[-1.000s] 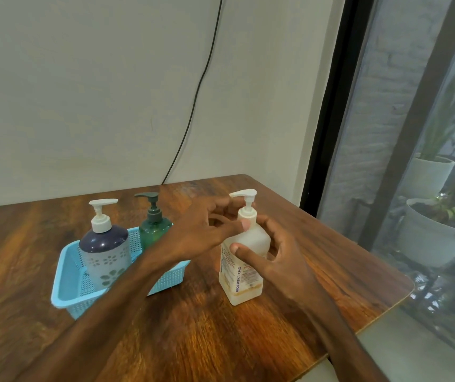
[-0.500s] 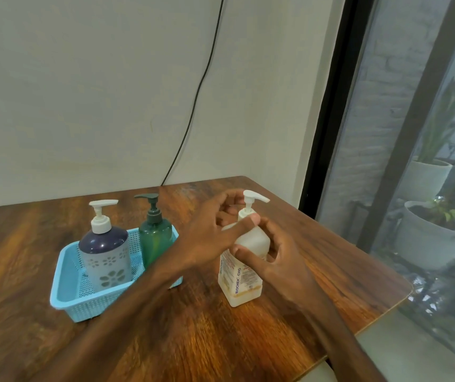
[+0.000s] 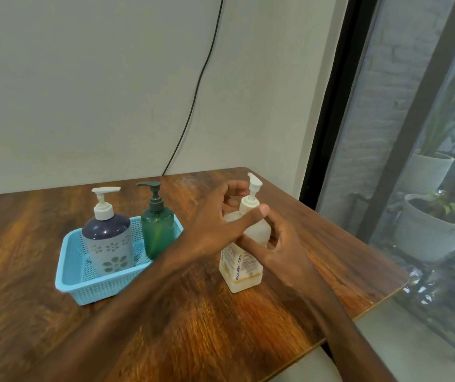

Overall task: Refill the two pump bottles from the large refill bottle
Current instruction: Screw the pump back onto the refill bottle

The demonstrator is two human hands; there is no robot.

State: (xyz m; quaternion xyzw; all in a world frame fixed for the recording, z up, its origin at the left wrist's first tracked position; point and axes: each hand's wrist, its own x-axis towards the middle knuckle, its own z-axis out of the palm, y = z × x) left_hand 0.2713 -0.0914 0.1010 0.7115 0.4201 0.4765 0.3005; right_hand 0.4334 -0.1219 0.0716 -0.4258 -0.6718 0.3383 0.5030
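The refill bottle (image 3: 241, 267), whitish with a label reading BIOCHEK CHG, stands upright on the wooden table (image 3: 193, 326), near its right-hand edge. A shallow layer of pale liquid shows at its base. Its white pump head (image 3: 254, 184) is on, the nozzle pointing away from me. My left hand (image 3: 212, 232) is at the neck: the thumb lies across the front of the pump collar (image 3: 248, 202) and the fingers curl round behind it, pinching it. My right hand (image 3: 281, 246) grips the bottle's body, thumb laid across the front just above the label and fingers wrapped round the far side.

To the left, a light blue perforated basket (image 3: 97, 290) sits apart from the refill bottle. It holds both pump bottles upright, side by side: a navy and grey flower-patterned bottle (image 3: 109, 244) with a white pump, and a green translucent bottle (image 3: 157, 232) with a dark pump.

Behind, a black cable (image 3: 201, 80) runs down the pale wall. Through the window on the right stand white plant pots (image 3: 435, 232).
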